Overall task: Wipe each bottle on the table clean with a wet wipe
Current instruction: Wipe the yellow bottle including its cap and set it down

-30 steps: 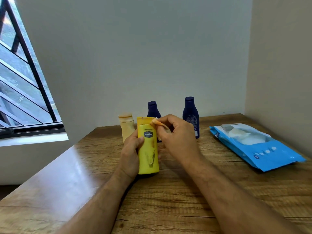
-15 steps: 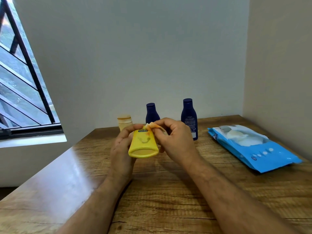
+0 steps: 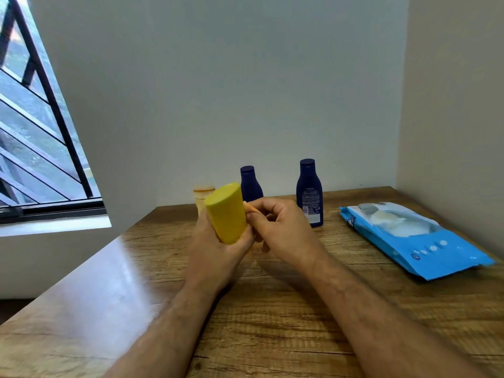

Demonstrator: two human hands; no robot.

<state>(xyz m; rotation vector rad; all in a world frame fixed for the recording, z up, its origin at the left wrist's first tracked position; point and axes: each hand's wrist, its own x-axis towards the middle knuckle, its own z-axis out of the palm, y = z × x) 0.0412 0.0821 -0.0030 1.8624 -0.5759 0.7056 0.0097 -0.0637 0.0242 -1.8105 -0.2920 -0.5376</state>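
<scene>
My left hand (image 3: 218, 242) grips a yellow lotion bottle (image 3: 226, 212) above the wooden table (image 3: 272, 309), turned so its flat end points up and toward me. My right hand (image 3: 283, 227) pinches a small stained wet wipe (image 3: 250, 208) against the bottle's right side. Behind them stand a cream bottle (image 3: 201, 196), mostly hidden, and two dark blue bottles (image 3: 249, 184) (image 3: 309, 192) near the wall.
A blue pack of wet wipes (image 3: 414, 241) lies on the right side of the table. Walls close the back and the right. A barred window (image 3: 35, 132) is at the left, past the table's left edge.
The yellow bottle went from standing on the table to lifted and tipped over, its flat end now up. My right hand stayed at its side with the wipe.
</scene>
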